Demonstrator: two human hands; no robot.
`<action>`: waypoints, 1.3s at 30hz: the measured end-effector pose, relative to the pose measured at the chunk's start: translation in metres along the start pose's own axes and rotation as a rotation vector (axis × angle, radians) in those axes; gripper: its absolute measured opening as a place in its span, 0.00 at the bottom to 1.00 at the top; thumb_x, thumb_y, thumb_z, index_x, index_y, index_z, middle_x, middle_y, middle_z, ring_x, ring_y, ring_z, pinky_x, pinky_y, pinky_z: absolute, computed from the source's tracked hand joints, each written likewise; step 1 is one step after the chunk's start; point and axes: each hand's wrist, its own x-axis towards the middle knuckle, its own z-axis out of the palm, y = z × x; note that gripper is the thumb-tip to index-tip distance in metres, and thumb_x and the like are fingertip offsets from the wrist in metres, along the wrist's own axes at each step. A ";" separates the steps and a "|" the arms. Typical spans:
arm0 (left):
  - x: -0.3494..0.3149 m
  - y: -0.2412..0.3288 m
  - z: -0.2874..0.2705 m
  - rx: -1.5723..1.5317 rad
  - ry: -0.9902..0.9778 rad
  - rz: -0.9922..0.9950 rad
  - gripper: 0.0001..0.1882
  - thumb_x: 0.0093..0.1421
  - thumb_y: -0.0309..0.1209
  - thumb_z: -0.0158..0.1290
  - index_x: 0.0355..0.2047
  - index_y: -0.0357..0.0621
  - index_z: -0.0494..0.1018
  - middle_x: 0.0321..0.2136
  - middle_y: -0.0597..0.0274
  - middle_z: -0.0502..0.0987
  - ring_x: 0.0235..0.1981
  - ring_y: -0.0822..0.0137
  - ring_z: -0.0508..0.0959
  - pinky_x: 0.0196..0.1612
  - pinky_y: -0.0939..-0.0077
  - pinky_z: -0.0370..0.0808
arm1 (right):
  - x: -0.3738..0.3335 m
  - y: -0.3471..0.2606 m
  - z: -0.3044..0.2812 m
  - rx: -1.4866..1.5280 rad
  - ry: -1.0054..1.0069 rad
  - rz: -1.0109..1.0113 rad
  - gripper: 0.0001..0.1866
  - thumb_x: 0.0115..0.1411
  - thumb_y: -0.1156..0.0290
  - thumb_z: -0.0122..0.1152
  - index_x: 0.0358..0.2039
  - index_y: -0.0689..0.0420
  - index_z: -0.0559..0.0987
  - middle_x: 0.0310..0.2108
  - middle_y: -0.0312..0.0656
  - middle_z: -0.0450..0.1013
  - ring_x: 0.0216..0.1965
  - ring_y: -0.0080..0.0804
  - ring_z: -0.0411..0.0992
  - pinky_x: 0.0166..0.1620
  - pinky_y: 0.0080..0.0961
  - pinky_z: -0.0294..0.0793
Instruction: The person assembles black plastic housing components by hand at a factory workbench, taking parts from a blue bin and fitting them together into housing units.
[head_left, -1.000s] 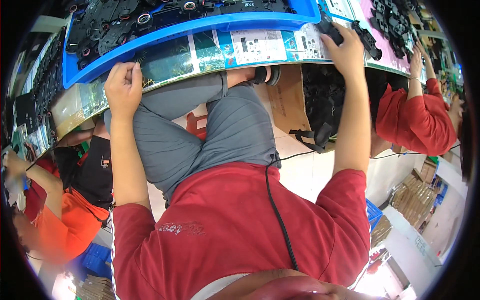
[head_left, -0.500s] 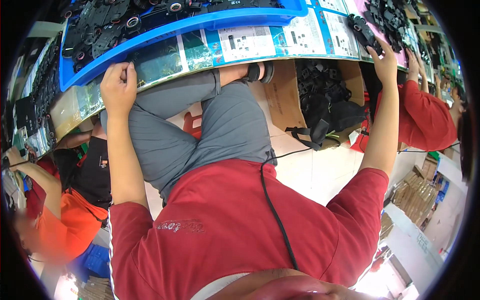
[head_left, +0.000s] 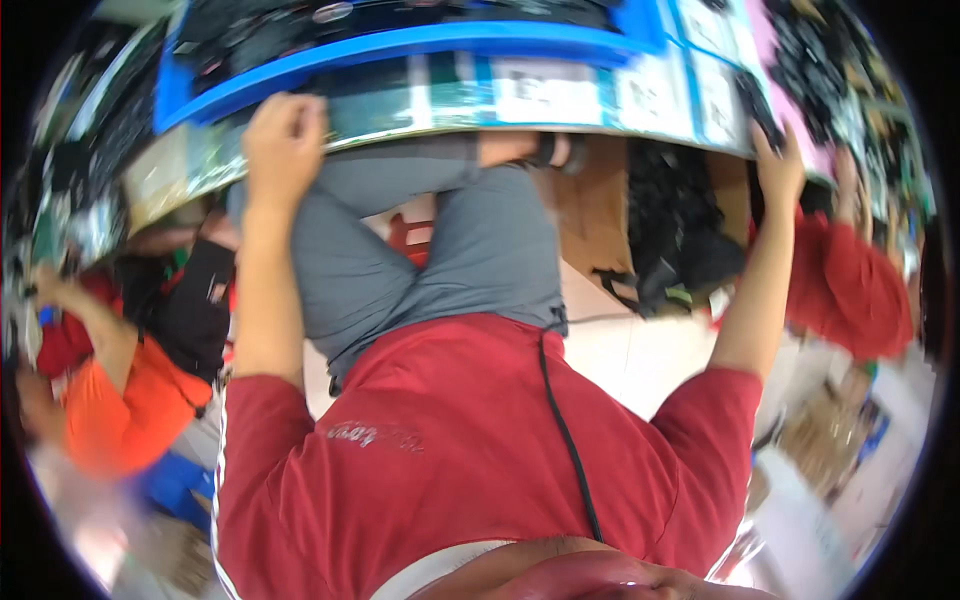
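My left hand [head_left: 284, 140] is closed in a loose fist at the near edge of the table, just in front of the blue tray [head_left: 440, 42]. Nothing sticks out of its curled fingers. Black plastic parts [head_left: 270, 40], some with ring-shaped pieces, fill the tray. Off to the right, my right hand [head_left: 782, 172] is closed at the near end of a long black plastic part [head_left: 757, 108] over the table edge. Blur hides how its fingertips sit on the part.
Printed sheets [head_left: 548, 92] lie under clear film on the table. More black parts [head_left: 800, 60] are heaped on a pink surface at right. A cardboard box [head_left: 592, 205] of black items stands below the table. People in orange [head_left: 125, 410] and red [head_left: 850, 285] sit on either side.
The whole view has shifted, so the tray and table appear lower and further right, and it is blurred. My right hand's fingers have drawn in on the black part, which now points more straight away.
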 end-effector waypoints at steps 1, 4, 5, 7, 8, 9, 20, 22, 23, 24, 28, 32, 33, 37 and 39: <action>-0.004 0.009 -0.002 -0.028 0.020 0.046 0.05 0.59 0.28 0.57 0.28 0.40 0.76 0.23 0.56 0.73 0.25 0.59 0.75 0.28 0.68 0.70 | -0.017 -0.025 -0.005 -0.050 0.014 -0.003 0.39 0.56 0.48 0.68 0.57 0.69 0.73 0.49 0.57 0.77 0.50 0.44 0.76 0.55 0.32 0.70; -0.037 0.056 0.013 -0.396 -0.071 -0.252 0.06 0.58 0.29 0.59 0.30 0.40 0.77 0.25 0.57 0.77 0.26 0.62 0.77 0.30 0.71 0.73 | -0.084 -0.064 -0.017 0.344 -0.052 0.088 0.31 0.60 0.59 0.68 0.55 0.72 0.74 0.47 0.50 0.78 0.45 0.31 0.75 0.51 0.25 0.71; -0.047 0.076 0.014 -0.495 -0.148 -0.268 0.06 0.61 0.29 0.58 0.31 0.40 0.78 0.26 0.62 0.78 0.28 0.71 0.77 0.33 0.76 0.74 | -0.111 -0.083 -0.007 0.597 -0.088 0.164 0.30 0.60 0.65 0.69 0.56 0.72 0.73 0.47 0.46 0.77 0.46 0.29 0.74 0.51 0.24 0.72; -0.080 0.100 0.037 -0.933 -0.418 -0.501 0.10 0.63 0.35 0.59 0.37 0.40 0.77 0.26 0.66 0.78 0.29 0.78 0.76 0.34 0.80 0.74 | -0.161 -0.136 -0.002 0.653 -0.135 0.104 0.28 0.58 0.75 0.68 0.57 0.72 0.72 0.49 0.45 0.75 0.48 0.30 0.74 0.52 0.24 0.72; -0.086 0.113 0.042 -0.881 -0.546 -0.453 0.14 0.64 0.37 0.59 0.42 0.39 0.74 0.28 0.67 0.77 0.28 0.79 0.75 0.34 0.81 0.74 | -0.182 -0.155 0.011 0.752 -0.201 0.106 0.28 0.57 0.77 0.68 0.57 0.72 0.72 0.50 0.45 0.74 0.49 0.31 0.73 0.53 0.25 0.72; -0.098 0.119 0.053 -1.082 -0.608 -0.519 0.18 0.64 0.39 0.58 0.46 0.38 0.72 0.31 0.67 0.76 0.30 0.79 0.75 0.35 0.81 0.74 | -0.202 -0.176 0.019 0.851 -0.273 0.113 0.29 0.55 0.80 0.68 0.57 0.72 0.72 0.52 0.44 0.73 0.49 0.31 0.73 0.54 0.26 0.71; -0.073 0.098 -0.018 -1.548 -0.048 -0.930 0.21 0.71 0.38 0.45 0.60 0.43 0.62 0.49 0.59 0.73 0.48 0.66 0.77 0.39 0.63 0.85 | -0.220 -0.321 0.039 0.675 -0.186 -0.750 0.17 0.47 0.74 0.76 0.36 0.63 0.79 0.50 0.52 0.72 0.44 0.44 0.76 0.47 0.34 0.75; -0.070 0.059 -0.047 -1.444 0.064 -0.877 0.21 0.70 0.36 0.48 0.60 0.42 0.62 0.51 0.58 0.73 0.46 0.64 0.78 0.38 0.62 0.85 | -0.220 -0.318 0.051 0.674 -0.226 -0.754 0.15 0.48 0.74 0.75 0.35 0.63 0.79 0.48 0.51 0.73 0.43 0.45 0.76 0.46 0.34 0.75; -0.069 0.039 -0.064 -1.364 0.108 -0.840 0.21 0.68 0.34 0.50 0.59 0.40 0.63 0.50 0.58 0.74 0.45 0.64 0.79 0.38 0.64 0.85 | -0.221 -0.314 0.060 0.661 -0.260 -0.753 0.13 0.49 0.75 0.73 0.33 0.63 0.79 0.47 0.51 0.74 0.42 0.46 0.75 0.45 0.34 0.75; -0.068 0.021 -0.082 -1.173 0.111 -0.822 0.21 0.66 0.31 0.52 0.57 0.39 0.65 0.49 0.58 0.75 0.43 0.64 0.79 0.38 0.66 0.85 | -0.223 -0.308 0.074 0.671 -0.335 -0.733 0.11 0.52 0.76 0.71 0.34 0.63 0.79 0.41 0.49 0.75 0.41 0.47 0.75 0.44 0.33 0.75; -0.063 -0.057 -0.143 -0.651 0.128 -0.725 0.19 0.58 0.25 0.58 0.50 0.35 0.70 0.42 0.57 0.79 0.38 0.67 0.81 0.35 0.75 0.80 | -0.247 -0.271 0.146 0.576 -0.473 -0.697 0.08 0.56 0.75 0.67 0.34 0.64 0.79 0.34 0.48 0.75 0.35 0.43 0.75 0.40 0.31 0.75; -0.060 -0.136 -0.192 -0.467 0.125 -0.898 0.19 0.58 0.28 0.59 0.50 0.40 0.71 0.37 0.60 0.81 0.30 0.74 0.80 0.31 0.83 0.74 | -0.244 -0.270 0.157 0.706 -0.548 -0.356 0.05 0.58 0.75 0.63 0.33 0.64 0.79 0.30 0.45 0.74 0.28 0.34 0.74 0.34 0.26 0.74; -0.058 -0.143 -0.190 -0.549 0.173 -0.920 0.17 0.59 0.28 0.59 0.48 0.39 0.72 0.39 0.59 0.81 0.29 0.73 0.80 0.28 0.84 0.73 | -0.244 -0.268 0.156 0.704 -0.569 -0.246 0.05 0.59 0.76 0.63 0.33 0.64 0.79 0.29 0.44 0.74 0.26 0.32 0.73 0.33 0.24 0.74; -0.075 -0.198 -0.213 -0.650 0.294 -0.947 0.14 0.61 0.27 0.59 0.44 0.34 0.72 0.37 0.57 0.79 0.31 0.70 0.80 0.32 0.82 0.75 | -0.246 -0.269 0.160 0.685 -0.557 -0.391 0.05 0.59 0.76 0.62 0.33 0.64 0.80 0.30 0.44 0.74 0.26 0.32 0.73 0.32 0.24 0.74; -0.080 -0.213 -0.213 -0.707 0.318 -0.966 0.12 0.62 0.28 0.59 0.44 0.35 0.72 0.38 0.58 0.79 0.32 0.69 0.79 0.33 0.82 0.75 | -0.245 -0.268 0.156 0.683 -0.561 -0.377 0.04 0.59 0.76 0.62 0.33 0.64 0.80 0.30 0.44 0.74 0.26 0.32 0.73 0.32 0.25 0.74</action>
